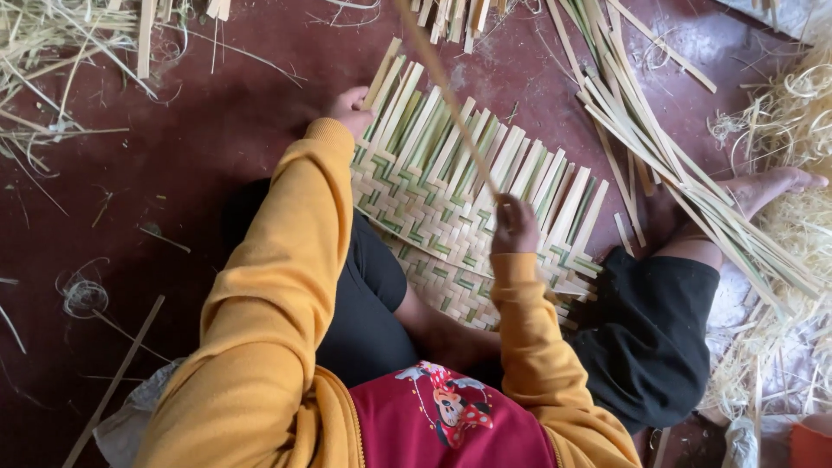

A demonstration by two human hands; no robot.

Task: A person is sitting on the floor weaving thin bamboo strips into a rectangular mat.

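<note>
A woven mat (451, 234) of pale and green bamboo strips lies on the dark red floor in front of my crossed legs. Loose strip ends fan out from its far edge. My left hand (349, 110), in a yellow sleeve, grips the end of a strip at the mat's far left corner. My right hand (515, 225) is closed on a long thin bamboo strip (447, 91) that rises up and away toward the top of the view, above the middle of the mat.
A bundle of long bamboo strips (667, 147) lies diagonally on the right, over my bare foot (771, 186). Pale shavings (802, 121) pile at the right edge. More strips and fibres (52, 52) lie at the top left, with stray slivers on the floor.
</note>
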